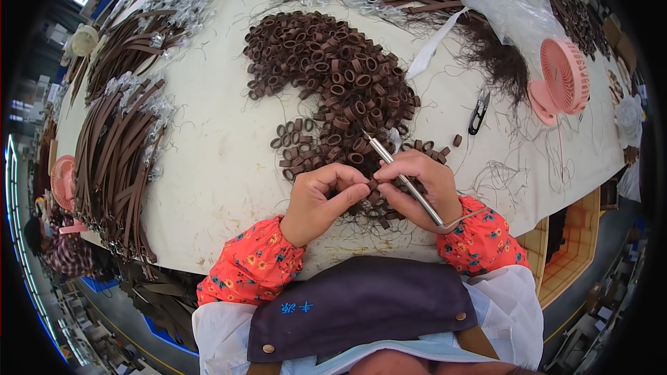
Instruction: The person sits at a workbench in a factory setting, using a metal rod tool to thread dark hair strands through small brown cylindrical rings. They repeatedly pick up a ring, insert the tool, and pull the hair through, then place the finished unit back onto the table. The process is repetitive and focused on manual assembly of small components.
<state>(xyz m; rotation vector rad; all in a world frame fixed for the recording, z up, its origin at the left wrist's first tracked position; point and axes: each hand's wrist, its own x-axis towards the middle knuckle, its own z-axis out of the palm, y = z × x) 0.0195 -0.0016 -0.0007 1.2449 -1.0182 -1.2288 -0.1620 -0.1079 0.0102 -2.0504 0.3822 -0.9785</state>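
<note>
Brown leather loops (333, 73): small ring-shaped keepers, heaped in a large pile at the middle of the white worktable (208, 153), the heap thinning to scattered single loops toward the near edge, where the hands work.

Head view, items:

- Left hand (321, 198): closed, fingertips pinching one loop (372, 185) at the near edge of the table, touching the right hand.
- Right hand (417, 187): closed around a slim metal tool (403, 177), held like a pen, its point rising toward the pile. Thumb and forefinger meet the same pinched loop.
- Thread snips (479, 112): black, lying flat, right of the pile and apart from it.
- Pink desk fan (563, 80): standing near the right edge.
- Clear plastic bag (504, 7): crumpled, toward the far right corner, with a dark tangle of thread trimmings (497, 59) just beside it.
- Brown leather straps (114, 146): long bundles with metal fittings, laid along the left edge; more straps along the far edge.
- Loose threads: strewn thinly across the surface.

Progress, judged: one loop in hand; the bulk of the pile sits undivided, and the loops near the hands cannot be told apart as finished or unfinished. Most appears left to do.
</note>
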